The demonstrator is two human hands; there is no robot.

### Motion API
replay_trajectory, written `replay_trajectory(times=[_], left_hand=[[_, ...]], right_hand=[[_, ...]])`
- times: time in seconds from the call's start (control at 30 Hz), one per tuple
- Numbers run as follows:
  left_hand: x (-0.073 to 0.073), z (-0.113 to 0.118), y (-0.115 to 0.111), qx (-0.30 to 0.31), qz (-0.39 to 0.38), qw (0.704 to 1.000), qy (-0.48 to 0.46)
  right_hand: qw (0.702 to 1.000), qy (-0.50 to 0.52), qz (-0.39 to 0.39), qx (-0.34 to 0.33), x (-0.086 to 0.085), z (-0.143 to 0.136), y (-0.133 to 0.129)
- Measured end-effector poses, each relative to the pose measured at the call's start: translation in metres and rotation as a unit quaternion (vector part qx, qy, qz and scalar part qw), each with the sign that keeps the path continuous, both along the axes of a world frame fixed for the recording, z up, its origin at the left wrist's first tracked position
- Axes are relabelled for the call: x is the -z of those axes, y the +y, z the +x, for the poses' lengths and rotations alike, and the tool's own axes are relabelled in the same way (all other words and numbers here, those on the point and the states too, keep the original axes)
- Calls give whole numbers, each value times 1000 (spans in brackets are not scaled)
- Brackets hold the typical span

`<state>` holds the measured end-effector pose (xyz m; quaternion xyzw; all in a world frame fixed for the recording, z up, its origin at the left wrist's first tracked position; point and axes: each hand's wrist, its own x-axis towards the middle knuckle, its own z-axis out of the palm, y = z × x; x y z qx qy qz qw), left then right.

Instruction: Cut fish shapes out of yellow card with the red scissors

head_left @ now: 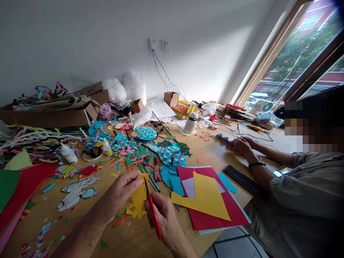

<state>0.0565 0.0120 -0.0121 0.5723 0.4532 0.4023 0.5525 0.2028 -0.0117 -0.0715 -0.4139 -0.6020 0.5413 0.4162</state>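
The grip of the left hand [124,189] is closed in a pinch on the upper edge of a yellow paper cut-out [138,200], thumb and fingers pressed to the sheet, which hangs just above the wooden counter [80,222] near its front edge. The right hand [164,216] has its grip closed around the handles of red scissors [153,211], whose dark blades point up and meet the paper's right edge; how far the blades are parted is too small to tell. Small coloured scraps [118,220] lie on the counter beneath the paper. Just to the right rests a stack of sheets, a yellow sheet [206,197] lying on a red sheet [231,211]. To the left are grey paper fish [75,191], and farther back blue paper discs [170,156], a glue bottle [68,153] and a long cardboard box [45,116]. At the right side of the counter another person's hands [243,145] rest on the surface, well apart from the scissors
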Motion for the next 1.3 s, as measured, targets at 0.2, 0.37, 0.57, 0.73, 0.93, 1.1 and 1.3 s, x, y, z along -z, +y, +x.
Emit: replay_trajectory(times=[0.2, 0.37, 0.57, 0.73, 0.93, 1.1, 1.3], left_hand=[[0, 1, -1, 17, -25, 1000, 2], [-1, -2, 0, 31, -30, 999, 5], [0, -6, 2, 53, -52, 997, 0], [-1, -8, 3, 41, -73, 996, -6], [-8, -10, 2, 66, -93, 993, 1], [-9, -11, 1, 58, -106, 993, -7], [-6, -8, 2, 49, -110, 993, -19]], right_hand=[[1000, 9, 2, -9, -1, 1, 0], [1000, 3, 6, -13, -2, 1, -1], [1000, 14, -9, -19, 0, 1, -1], [1000, 2, -10, -23, -1, 2, -1], [999, -4, -2, -39, -3, 6, -2], [999, -18, -5, -39, -3, 7, -3], [997, 31, -51, -47, -8, 5, -3]])
